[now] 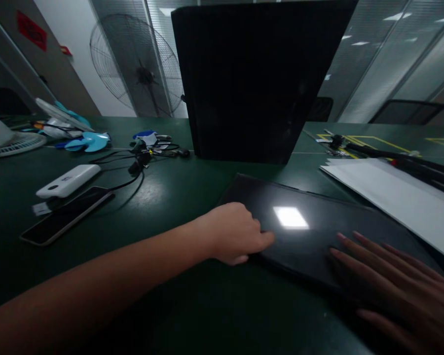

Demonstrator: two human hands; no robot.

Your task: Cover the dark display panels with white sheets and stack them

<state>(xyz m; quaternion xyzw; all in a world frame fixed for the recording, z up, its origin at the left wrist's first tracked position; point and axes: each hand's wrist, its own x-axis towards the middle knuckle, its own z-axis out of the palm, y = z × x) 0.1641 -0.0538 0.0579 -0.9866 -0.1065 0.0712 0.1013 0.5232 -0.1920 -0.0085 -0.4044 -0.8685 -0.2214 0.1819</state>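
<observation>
A flat black glossy panel [318,222] lies on the dark green table [163,197], with a ceiling light mirrored on it. My left hand [237,234] rests at the panel's near left edge, fingers curled against that edge, thumb on top. My right hand [388,286] lies flat on the panel's near right part, fingers stretched out and spread. A tall black upright board [255,79] stands just behind the panel.
At left lie a dark phone [66,214], a white power bank [68,180] and tangled cables [140,160]. White sheets [395,195] and black rods [399,160] lie at right. A standing fan [136,66] is behind the table, with blue and white items [77,133] at far left.
</observation>
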